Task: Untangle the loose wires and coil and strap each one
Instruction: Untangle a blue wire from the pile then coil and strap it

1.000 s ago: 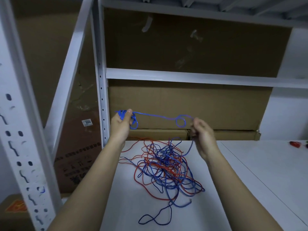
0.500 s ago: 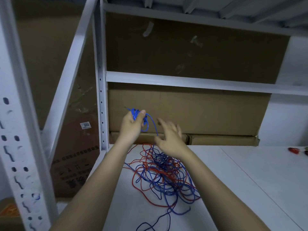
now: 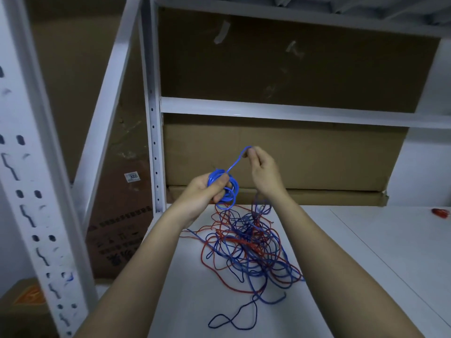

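Observation:
My left hand [image 3: 205,191] grips a small coil of blue wire [image 3: 228,189], held above the back of the white shelf surface [image 3: 366,264]. From the coil a blue strand [image 3: 235,162] rises to the right, and my right hand [image 3: 262,170] pinches it at fingertip level, a little higher than the coil. The same wire drops behind my right wrist into a tangled heap of blue and red wires [image 3: 246,247] lying on the shelf below both hands. A dark blue tail [image 3: 234,318] trails from the heap toward me.
White metal shelf uprights [image 3: 152,118] stand left of my hands, with a crossbeam [image 3: 292,113] behind. Cardboard boxes [image 3: 292,157] line the back of the shelf. A small red object [image 3: 440,212] lies at the far right edge.
My right hand came in from the right to the coil, then rose and now pinches the strand above it. The coil in my left hand has grown by a turn.

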A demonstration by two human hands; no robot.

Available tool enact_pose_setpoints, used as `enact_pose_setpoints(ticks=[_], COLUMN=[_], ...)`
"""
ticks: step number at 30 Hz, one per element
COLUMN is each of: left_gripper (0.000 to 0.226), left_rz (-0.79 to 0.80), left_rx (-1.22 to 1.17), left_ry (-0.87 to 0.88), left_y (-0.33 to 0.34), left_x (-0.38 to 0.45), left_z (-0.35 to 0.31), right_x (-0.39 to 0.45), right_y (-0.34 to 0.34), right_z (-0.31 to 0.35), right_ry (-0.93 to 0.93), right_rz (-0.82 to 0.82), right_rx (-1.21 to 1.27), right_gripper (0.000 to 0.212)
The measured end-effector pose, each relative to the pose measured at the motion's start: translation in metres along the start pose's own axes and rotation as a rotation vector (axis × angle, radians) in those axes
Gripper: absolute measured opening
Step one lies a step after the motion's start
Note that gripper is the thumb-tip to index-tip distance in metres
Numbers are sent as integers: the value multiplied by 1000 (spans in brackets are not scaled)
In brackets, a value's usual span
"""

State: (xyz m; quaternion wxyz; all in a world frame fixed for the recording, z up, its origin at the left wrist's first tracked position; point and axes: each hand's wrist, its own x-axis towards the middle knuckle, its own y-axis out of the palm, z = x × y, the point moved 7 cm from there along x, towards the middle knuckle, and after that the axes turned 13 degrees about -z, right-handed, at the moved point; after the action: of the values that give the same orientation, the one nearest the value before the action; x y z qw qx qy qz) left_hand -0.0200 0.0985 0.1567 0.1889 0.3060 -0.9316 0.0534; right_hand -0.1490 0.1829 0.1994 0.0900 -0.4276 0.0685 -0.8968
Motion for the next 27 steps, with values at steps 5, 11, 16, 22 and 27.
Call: enact_pose_setpoints(ticks=[5,11,16,22,27], left_gripper=[24,31,24,23,22], left_rz=[-170,-544,-497,-170,73], left_rx=[-376,-247,473,753,491], left_ry=[-45,-130,115,316,181], left_y=[-14,-47,-35,1,18], left_x=[5,16,12,2,-3], left_z=[-5,22,27,34,46], right_x=[-56,-109,-109,-81,-72], right_y=[42,45,32,4,-2], right_z=[-19,-25,-14,-7,-30], right_ry=[-463,-450,-129,261,428], right_rz=[452,588,713,590,531], right_rx=[-817,-594,-184,336,426], right_gripper=[39,21,14,25,33])
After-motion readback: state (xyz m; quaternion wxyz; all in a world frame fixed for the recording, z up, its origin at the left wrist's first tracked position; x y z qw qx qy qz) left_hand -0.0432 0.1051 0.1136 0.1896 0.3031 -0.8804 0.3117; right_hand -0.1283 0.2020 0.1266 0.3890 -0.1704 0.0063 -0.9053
